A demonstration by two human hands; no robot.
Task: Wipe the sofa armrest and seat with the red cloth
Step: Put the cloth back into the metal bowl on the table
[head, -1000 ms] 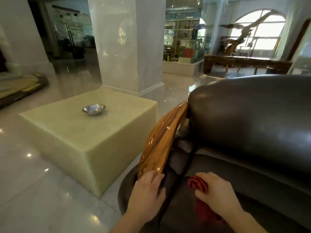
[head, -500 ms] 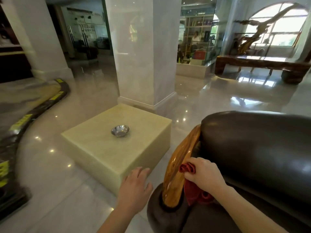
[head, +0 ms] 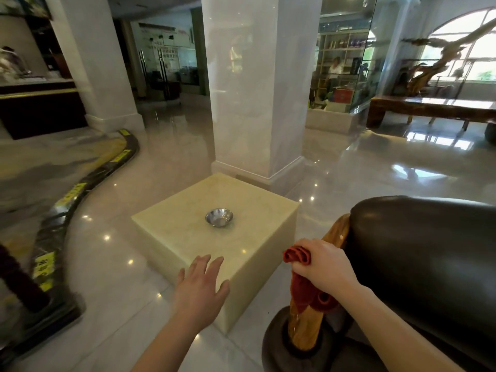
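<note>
A dark leather sofa (head: 418,253) fills the lower right, with a glossy wooden armrest (head: 306,328) running along its left side. My right hand (head: 326,267) is closed on the red cloth (head: 303,285) and presses it on the middle of the wooden armrest. The cloth hangs down over the wood below my fingers. My left hand (head: 200,285) hovers open, fingers spread, in front of the near corner of the stone block, away from the sofa. The sofa seat is mostly out of view.
A pale yellow stone block table (head: 188,237) stands left of the armrest, with a small metal bowl (head: 219,217) on top. A white marble pillar (head: 255,89) rises behind it. A black and yellow curb (head: 72,200) curves across the shiny floor at left.
My right hand moved the red cloth from the seat edge up onto the wooden armrest. My left hand left the armrest and swung out leftward. The view lifted and turned left.
</note>
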